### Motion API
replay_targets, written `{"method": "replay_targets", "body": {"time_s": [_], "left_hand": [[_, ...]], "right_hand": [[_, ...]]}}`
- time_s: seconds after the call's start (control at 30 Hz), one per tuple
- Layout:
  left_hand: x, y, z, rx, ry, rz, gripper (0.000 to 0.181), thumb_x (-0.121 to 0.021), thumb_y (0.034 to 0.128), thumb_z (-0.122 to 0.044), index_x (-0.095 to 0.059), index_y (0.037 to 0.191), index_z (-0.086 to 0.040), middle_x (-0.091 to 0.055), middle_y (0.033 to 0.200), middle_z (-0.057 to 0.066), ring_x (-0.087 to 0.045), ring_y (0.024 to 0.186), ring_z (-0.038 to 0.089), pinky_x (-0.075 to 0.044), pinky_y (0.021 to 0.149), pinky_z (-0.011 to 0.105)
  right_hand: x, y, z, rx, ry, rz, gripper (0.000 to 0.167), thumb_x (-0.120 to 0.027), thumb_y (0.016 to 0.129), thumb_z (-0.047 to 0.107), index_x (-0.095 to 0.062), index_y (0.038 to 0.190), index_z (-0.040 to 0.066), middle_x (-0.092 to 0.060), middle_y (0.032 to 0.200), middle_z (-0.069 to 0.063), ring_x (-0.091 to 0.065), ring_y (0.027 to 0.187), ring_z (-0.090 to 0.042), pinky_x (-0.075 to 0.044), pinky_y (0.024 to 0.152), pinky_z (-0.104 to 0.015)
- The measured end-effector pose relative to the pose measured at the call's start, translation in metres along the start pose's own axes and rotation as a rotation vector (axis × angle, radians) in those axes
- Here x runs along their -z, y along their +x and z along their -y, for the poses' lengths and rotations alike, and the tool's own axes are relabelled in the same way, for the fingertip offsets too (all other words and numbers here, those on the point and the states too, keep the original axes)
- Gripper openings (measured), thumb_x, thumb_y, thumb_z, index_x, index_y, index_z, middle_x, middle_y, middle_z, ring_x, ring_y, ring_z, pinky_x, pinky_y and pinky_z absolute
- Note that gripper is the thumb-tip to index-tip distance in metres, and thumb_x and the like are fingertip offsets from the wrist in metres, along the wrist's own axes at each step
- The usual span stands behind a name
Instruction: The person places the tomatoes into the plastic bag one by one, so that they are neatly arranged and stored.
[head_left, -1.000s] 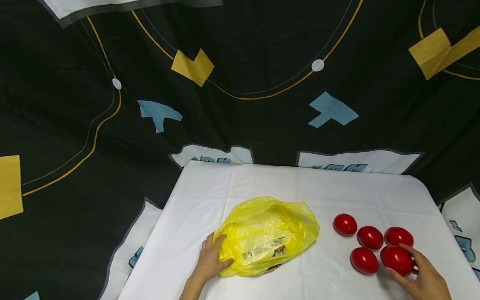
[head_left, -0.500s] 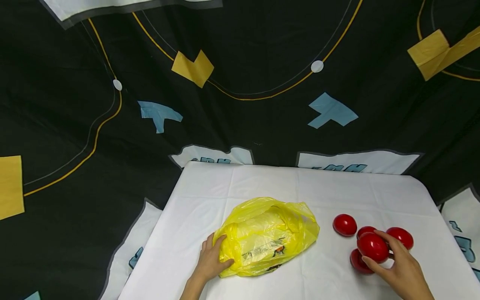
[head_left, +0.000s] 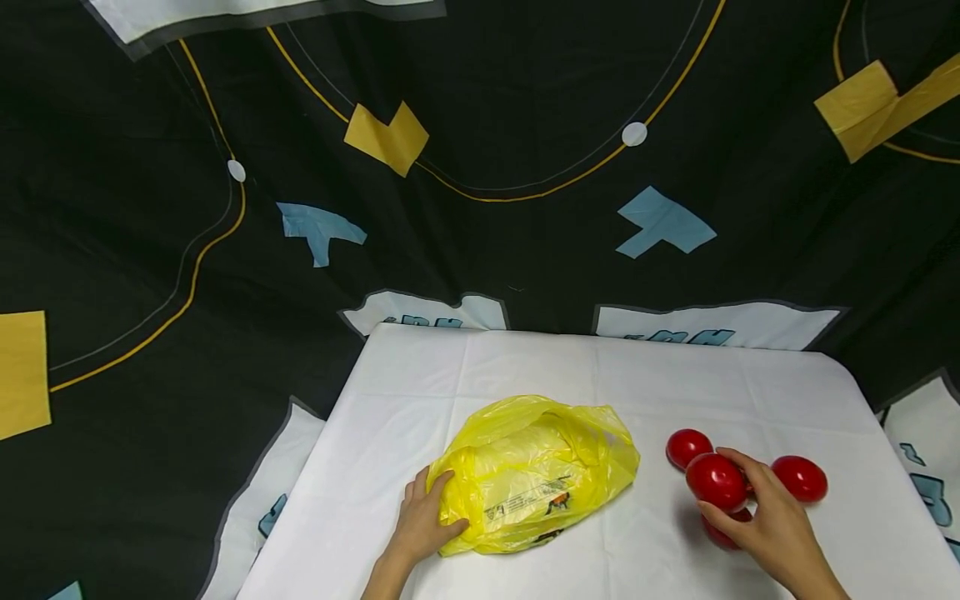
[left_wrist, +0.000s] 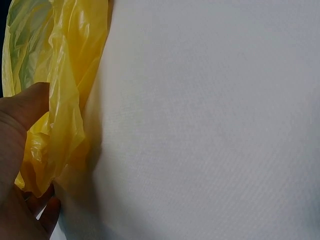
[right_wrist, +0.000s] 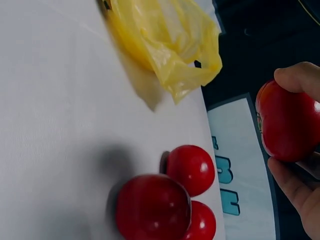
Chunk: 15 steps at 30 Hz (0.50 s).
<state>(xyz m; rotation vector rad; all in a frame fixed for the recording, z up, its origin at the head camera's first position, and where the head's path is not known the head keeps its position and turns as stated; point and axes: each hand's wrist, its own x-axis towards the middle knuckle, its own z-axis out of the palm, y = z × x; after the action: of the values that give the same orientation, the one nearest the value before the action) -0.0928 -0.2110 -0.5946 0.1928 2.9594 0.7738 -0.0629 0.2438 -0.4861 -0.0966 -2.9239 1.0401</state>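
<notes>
Red fruit (head_left: pixel 715 483) pinched in a half-curled right hand (head_left: pixel 778 525), yellow bag (head_left: pixel 528 483) at its nine o'clock, left hand (head_left: pixel 422 518) gripping the bag's eight-o'clock edge.

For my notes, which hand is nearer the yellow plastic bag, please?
Left: the left hand grips the yellow plastic bag by its left end; the right hand is apart, off to its right.

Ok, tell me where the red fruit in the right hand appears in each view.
Head: the red fruit is lower right, in the right hand.
Left wrist: not in the picture.
Right wrist: at the right edge, about mid-height.
Shared landmark: the yellow bag, lower middle, upper left and upper middle respectively.
</notes>
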Motion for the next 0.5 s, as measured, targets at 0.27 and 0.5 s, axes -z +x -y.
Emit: {"method": "replay_targets", "body": {"time_s": [0.27, 0.5], "left_hand": [[0.000, 0.000, 0.000, -0.001, 0.014, -0.001, 0.078, -0.080, 0.0702, -0.041, -0.048, 0.135, -0.010, -0.028, 0.142, 0.021, -0.033, 0.116, 0.032, -0.037, 0.087, 0.048], [0.000, 0.001, 0.001, -0.001, 0.006, 0.000, 0.079, -0.081, 0.0703, -0.041, -0.048, 0.135, -0.010, -0.028, 0.142, 0.021, -0.032, 0.120, 0.034, -0.036, 0.090, 0.050]], "right_hand": [[-0.014, 0.005, 0.017, 0.033, -0.010, 0.000, 0.089, -0.088, 0.062, 0.036, -0.044, 0.134, 0.008, -0.049, 0.120, -0.023, -0.051, 0.100, -0.042, -0.054, 0.068, -0.050], [-0.028, 0.010, 0.035, 0.127, -0.007, -0.021, 0.082, -0.089, 0.062, 0.033, -0.049, 0.130, 0.011, -0.053, 0.122, -0.019, -0.056, 0.092, -0.032, -0.055, 0.067, -0.047]]}}
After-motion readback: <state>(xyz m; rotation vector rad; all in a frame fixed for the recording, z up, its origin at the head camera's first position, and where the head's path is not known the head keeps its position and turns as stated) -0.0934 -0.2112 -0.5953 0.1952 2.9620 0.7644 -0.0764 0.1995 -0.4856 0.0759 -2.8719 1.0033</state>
